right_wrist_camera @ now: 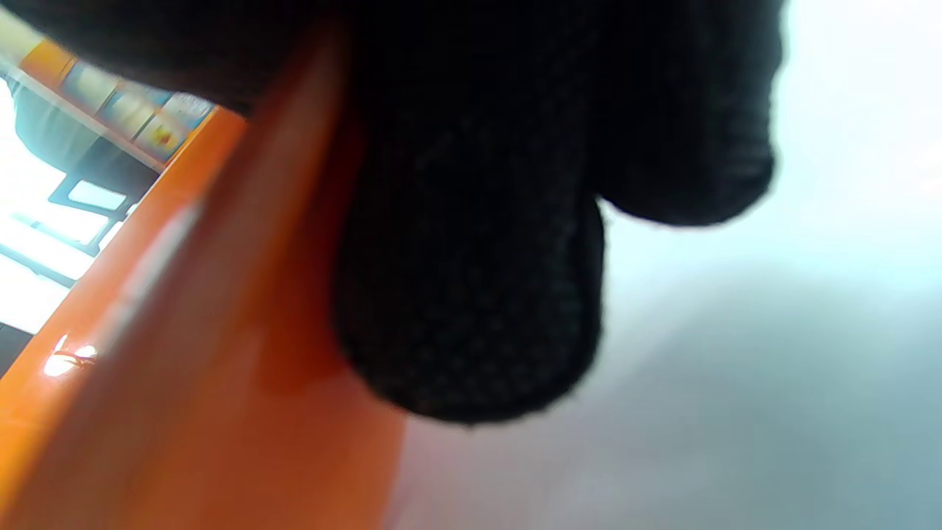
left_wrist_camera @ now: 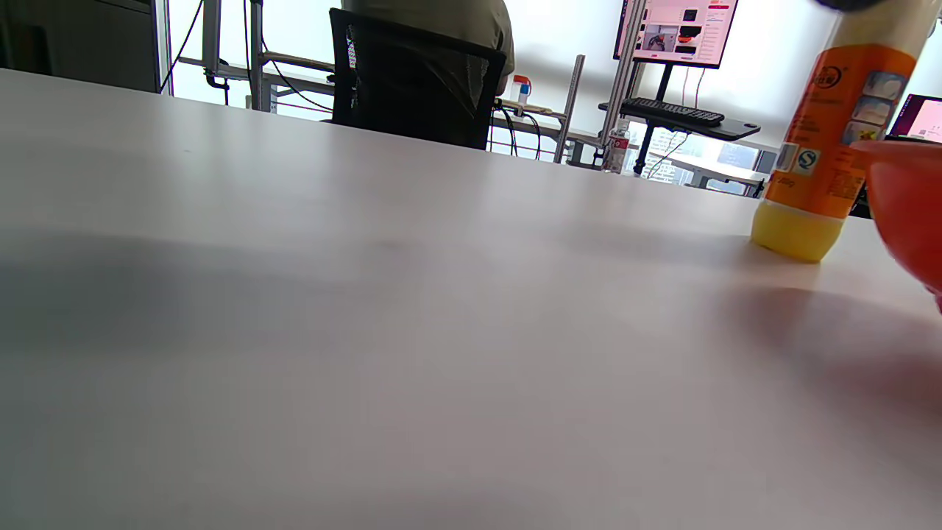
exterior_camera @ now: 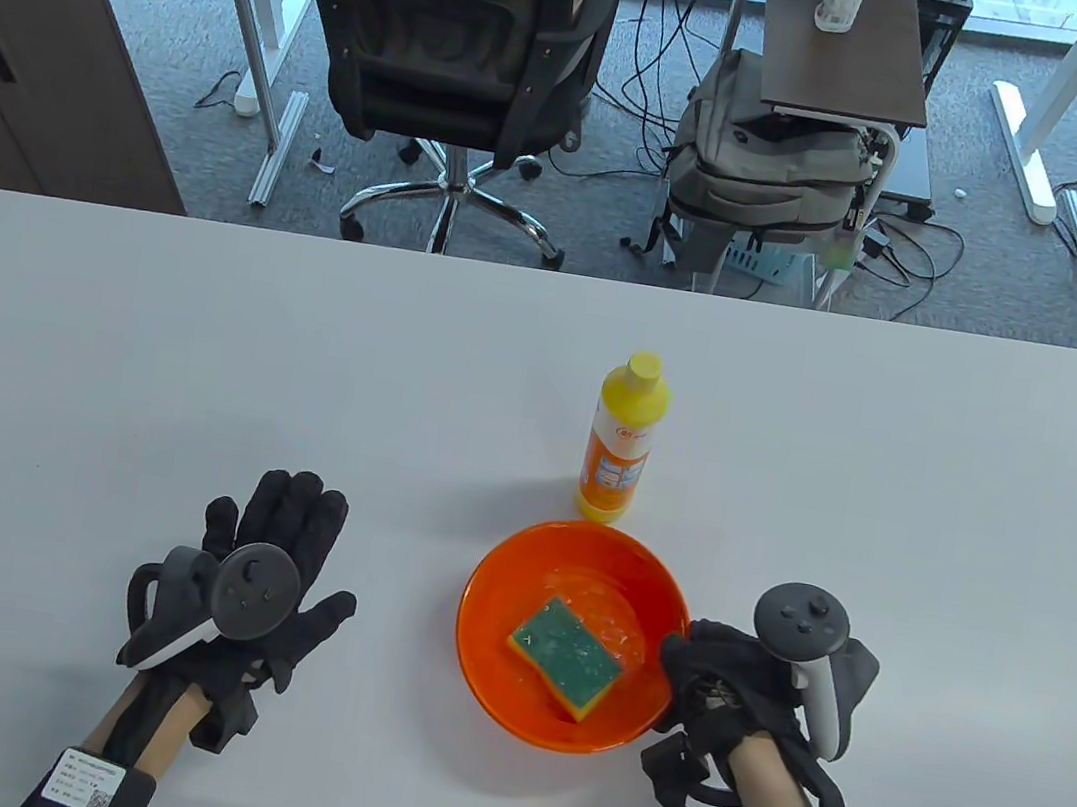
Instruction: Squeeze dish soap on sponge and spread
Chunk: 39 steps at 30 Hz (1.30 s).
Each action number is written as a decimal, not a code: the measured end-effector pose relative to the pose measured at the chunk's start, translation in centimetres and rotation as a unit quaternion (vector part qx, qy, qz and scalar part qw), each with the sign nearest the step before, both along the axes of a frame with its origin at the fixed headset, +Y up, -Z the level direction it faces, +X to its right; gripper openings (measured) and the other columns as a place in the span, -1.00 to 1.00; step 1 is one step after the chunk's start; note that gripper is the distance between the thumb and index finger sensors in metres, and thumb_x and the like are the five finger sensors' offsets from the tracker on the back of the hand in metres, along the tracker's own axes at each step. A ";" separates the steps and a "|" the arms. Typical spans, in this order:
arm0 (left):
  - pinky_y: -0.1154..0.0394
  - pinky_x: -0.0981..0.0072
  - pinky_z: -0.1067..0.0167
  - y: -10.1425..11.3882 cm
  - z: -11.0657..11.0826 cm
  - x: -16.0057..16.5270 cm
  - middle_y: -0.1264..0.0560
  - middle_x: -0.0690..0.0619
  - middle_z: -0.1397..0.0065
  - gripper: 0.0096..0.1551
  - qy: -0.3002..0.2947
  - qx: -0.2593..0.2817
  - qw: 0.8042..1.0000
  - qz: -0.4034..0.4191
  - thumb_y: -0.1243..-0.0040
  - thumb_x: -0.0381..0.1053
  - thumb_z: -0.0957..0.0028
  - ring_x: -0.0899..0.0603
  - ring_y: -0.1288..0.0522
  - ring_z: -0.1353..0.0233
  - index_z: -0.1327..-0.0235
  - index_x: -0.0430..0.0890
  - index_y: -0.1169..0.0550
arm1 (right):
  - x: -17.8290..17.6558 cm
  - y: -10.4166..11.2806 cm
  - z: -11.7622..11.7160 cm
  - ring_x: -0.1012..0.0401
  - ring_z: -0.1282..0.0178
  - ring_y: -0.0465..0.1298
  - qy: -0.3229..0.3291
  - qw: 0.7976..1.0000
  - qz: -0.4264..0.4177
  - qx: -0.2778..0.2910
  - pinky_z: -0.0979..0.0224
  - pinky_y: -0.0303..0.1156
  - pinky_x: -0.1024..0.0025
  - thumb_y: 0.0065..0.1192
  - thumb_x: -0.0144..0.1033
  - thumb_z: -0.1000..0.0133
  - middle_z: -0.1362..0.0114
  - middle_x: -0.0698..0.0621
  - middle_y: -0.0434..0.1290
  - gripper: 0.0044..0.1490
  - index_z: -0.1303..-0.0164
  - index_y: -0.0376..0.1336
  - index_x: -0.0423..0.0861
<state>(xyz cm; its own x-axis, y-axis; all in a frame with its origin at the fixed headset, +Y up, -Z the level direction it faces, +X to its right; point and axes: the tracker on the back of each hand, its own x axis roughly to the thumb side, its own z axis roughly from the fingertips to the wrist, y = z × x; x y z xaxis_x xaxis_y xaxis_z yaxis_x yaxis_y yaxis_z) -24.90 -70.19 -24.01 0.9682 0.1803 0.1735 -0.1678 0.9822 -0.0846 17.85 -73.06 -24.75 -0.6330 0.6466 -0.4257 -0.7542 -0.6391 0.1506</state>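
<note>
Sponge (exterior_camera: 564, 657) in bowl (exterior_camera: 488, 608); soap btl (exterior_camera: 624, 437) just behind; L hand (exterior_camera: 254, 583) left, R hand (exterior_camera: 740, 676) at bowl's right rim.

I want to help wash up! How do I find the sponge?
Look at the white table and find the orange bowl near the front, just this side of the upright yellow soap bottle. The sponge lies inside that bowl. It is the only green-topped block, with a yellow layer underneath.
</note>
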 end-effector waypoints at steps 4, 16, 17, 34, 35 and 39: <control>0.20 -0.36 -0.59 0.1 0.0 -0.2 0.14 0.11 -0.75 0.03 0.009 0.004 1.000 0.001 0.01 0.46 0.15 -0.14 0.18 -0.80 -0.58 0.20 0.03 | -2.4 -0.1 -0.7 0.18 0.50 0.83 0.014 1.000 0.003 -0.001 0.19 0.75 0.32 0.39 -0.09 0.12 0.15 -0.16 0.78 -0.36 0.01 0.48 -0.28; 0.20 -0.36 -0.60 0.2 -0.1 -0.6 0.13 0.11 -0.75 0.03 0.012 0.008 1.000 0.004 0.00 0.45 0.15 -0.14 0.17 -0.80 -0.58 0.19 0.03 | -5.7 -1.4 -1.7 0.19 0.48 0.83 0.028 1.000 0.005 -0.013 0.17 0.75 0.33 0.38 -0.08 0.12 0.12 -0.15 0.77 -0.35 -0.01 0.46 -0.27; 0.20 -0.36 -0.60 0.2 -0.1 -0.6 0.13 0.11 -0.75 0.03 0.012 0.008 1.000 0.004 0.00 0.45 0.15 -0.14 0.17 -0.80 -0.58 0.20 0.02 | -5.7 -1.5 -1.6 0.19 0.48 0.83 0.029 0.999 0.001 -0.015 0.18 0.75 0.33 0.38 -0.08 0.11 0.12 -0.15 0.77 -0.35 -0.01 0.46 -0.27; 0.19 -0.37 -0.60 0.2 -0.1 -0.7 0.13 0.10 -0.75 0.03 0.010 0.006 1.000 0.005 0.00 0.45 0.15 -0.16 0.17 -0.80 -0.58 0.19 0.02 | -3.6 -1.7 -1.1 0.15 0.33 0.81 0.050 0.997 -0.014 -0.061 0.06 0.70 0.25 0.30 0.16 0.08 0.00 -0.14 0.74 -0.16 -0.18 0.39 -0.24; 0.19 -0.37 -0.60 0.2 -0.1 -0.7 0.13 0.10 -0.75 0.03 0.010 0.007 1.000 0.005 0.00 0.45 0.15 -0.16 0.17 -0.80 -0.58 0.19 0.02 | -3.3 -1.6 -1.2 0.15 0.35 0.81 0.050 0.997 -0.003 -0.056 0.07 0.70 0.26 0.29 0.19 0.09 0.01 -0.12 0.75 -0.16 -0.17 0.40 -0.22; 0.18 -0.37 -0.59 0.2 -0.1 -0.8 0.13 0.10 -0.75 0.02 0.011 0.006 1.000 0.006 0.00 0.45 0.15 -0.16 0.16 -0.80 -0.58 0.19 0.02 | -1.6 -0.1 -2.3 0.17 0.35 0.79 -0.008 0.999 0.046 0.003 0.06 0.69 0.27 0.29 0.25 0.11 0.03 -0.07 0.75 -0.14 -0.19 0.41 -0.15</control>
<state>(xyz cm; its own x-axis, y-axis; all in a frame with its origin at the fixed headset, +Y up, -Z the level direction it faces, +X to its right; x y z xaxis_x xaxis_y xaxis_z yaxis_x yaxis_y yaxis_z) -25.68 -69.99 -24.14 0.9696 0.1901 0.1542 -0.1812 0.9810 -0.0698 16.27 -73.19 -27.01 -0.6831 0.5890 -0.4318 -0.6946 -0.7066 0.1352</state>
